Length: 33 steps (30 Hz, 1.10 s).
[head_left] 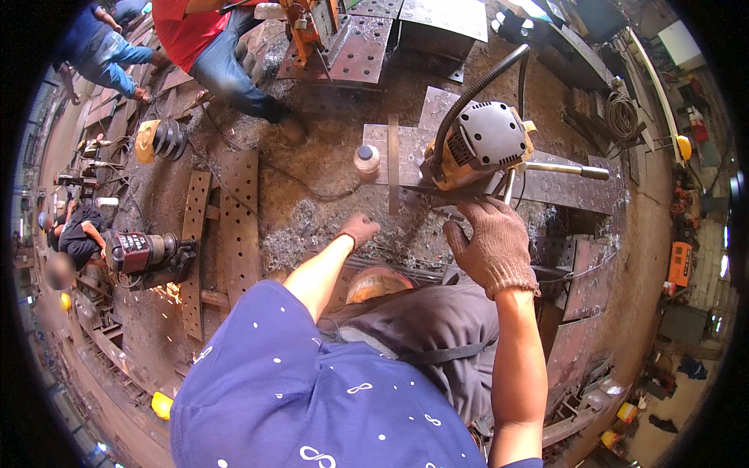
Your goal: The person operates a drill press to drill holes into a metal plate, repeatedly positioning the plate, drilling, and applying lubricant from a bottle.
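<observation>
A grey and yellow magnetic drill (pixel 488 136) stands on steel plates (pixel 558 189) ahead and to my right, a ribbed hose arching over it. One spoke of its feed handle (pixel 566 169) points right; another runs toward me, under my right hand (pixel 493 246). That brown-gloved hand is closed over the spoke's end, the thumb apart; its grip is hidden. My left hand (pixel 359 230), also gloved, reaches low over metal shavings (pixel 304 234) with its fingers partly apart and nothing visible in them. Beyond it, a dark-capped bottle (pixel 367 160) stands beside a flat brown strip (pixel 393 164).
Drilled steel plates (pixel 239 218) lie on the left. Nearby, a motor-like machine (pixel 144 251) has sparks below it. A person in jeans (pixel 226 74) works beside an orange machine (pixel 304 27). A cable (pixel 312 187) crosses the floor; coiled hose (pixel 622 117) lies at right.
</observation>
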### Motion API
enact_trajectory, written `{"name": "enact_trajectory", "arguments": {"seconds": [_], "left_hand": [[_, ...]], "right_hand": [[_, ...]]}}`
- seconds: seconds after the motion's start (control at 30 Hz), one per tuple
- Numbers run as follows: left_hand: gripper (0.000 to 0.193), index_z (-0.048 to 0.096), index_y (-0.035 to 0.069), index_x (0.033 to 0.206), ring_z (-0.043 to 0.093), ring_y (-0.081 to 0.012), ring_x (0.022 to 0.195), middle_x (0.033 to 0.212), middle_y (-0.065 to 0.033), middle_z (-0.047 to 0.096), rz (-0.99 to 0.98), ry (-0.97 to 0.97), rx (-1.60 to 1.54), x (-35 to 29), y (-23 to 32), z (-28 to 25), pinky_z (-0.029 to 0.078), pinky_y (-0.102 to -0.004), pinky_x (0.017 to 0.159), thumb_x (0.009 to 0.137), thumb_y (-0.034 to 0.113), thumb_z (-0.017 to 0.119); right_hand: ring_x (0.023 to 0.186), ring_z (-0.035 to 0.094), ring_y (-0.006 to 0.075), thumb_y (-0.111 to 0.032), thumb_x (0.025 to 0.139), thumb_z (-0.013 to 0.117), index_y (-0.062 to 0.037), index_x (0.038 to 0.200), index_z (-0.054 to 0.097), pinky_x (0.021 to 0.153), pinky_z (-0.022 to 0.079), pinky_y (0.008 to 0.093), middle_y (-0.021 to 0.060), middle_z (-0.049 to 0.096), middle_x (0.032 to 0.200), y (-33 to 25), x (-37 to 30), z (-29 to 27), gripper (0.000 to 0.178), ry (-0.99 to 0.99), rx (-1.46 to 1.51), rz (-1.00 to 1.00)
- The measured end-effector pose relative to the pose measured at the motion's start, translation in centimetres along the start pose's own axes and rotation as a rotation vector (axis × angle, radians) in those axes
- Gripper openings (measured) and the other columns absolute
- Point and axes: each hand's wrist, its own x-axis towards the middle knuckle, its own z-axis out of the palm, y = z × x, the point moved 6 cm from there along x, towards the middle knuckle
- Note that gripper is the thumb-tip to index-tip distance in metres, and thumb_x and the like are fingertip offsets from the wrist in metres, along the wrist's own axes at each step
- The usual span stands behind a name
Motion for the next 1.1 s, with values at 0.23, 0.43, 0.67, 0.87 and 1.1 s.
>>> {"name": "enact_trajectory", "arguments": {"seconds": [0.23,0.43,0.67,0.87,1.1], "left_hand": [[0.072,0.064,-0.009,0.139,0.074,-0.0331,0.1,0.119,-0.0265,0.075,-0.098,-0.028,-0.686,5.9,1.5,2.9,0.059,-0.045,0.087,0.088,0.04,0.078],[0.061,0.071,-0.005,0.133,0.074,-0.0385,0.108,0.116,-0.0296,0.076,-0.033,0.054,-0.32,6.0,5.1,4.4,0.056,-0.048,0.095,0.088,0.036,0.074],[0.047,0.076,0.002,0.126,0.075,-0.0413,0.112,0.111,-0.027,0.079,-0.004,0.121,-0.227,8.4,1.0,4.9,0.056,-0.0493,0.099,0.094,0.035,0.067],[0.045,0.074,0.008,0.131,0.07,-0.0479,0.125,0.129,-0.0286,0.075,0.158,-0.091,0.203,-1.5,0.4,3.7,0.054,-0.054,0.108,0.103,0.039,0.057],[0.048,0.069,0.004,0.14,0.068,-0.0493,0.132,0.135,-0.0328,0.072,0.081,-0.238,0.441,-8.3,-11.2,3.3,0.053,-0.0552,0.111,0.104,0.033,0.054]], "right_hand": [[0.123,0.071,0.0382,-0.037,0.095,0.08,-0.0082,0.12,0.081,0.11,0.054,0.0501,0.0167,0.08,0.121,-0.4,0.3,0.2,0.037,-0.021,-0.007,-0.023],[0.119,0.072,0.0365,-0.034,0.093,0.078,-0.0061,0.113,0.08,0.105,0.053,0.0512,0.0158,0.081,0.116,0.1,0.1,0.5,0.034,0.034,-0.004,-0.007],[0.114,0.071,0.0351,-0.035,0.093,0.079,-0.0087,0.106,0.083,0.1,0.054,0.051,0.0141,0.08,0.111,-0.7,0.4,0.4,0.029,0.05,0.029,-0.045],[0.121,0.071,0.0372,-0.035,0.094,0.08,-0.0079,0.115,0.082,0.108,0.056,0.0489,0.0158,0.081,0.117,0.0,-0.1,0.2,0.034,0.019,0.036,0.028],[0.12,0.072,0.0363,-0.035,0.094,0.079,-0.01,0.112,0.083,0.106,0.057,0.0483,0.0153,0.081,0.117,0.0,-0.4,0.4,0.031,0.044,0.019,0.017]]}}
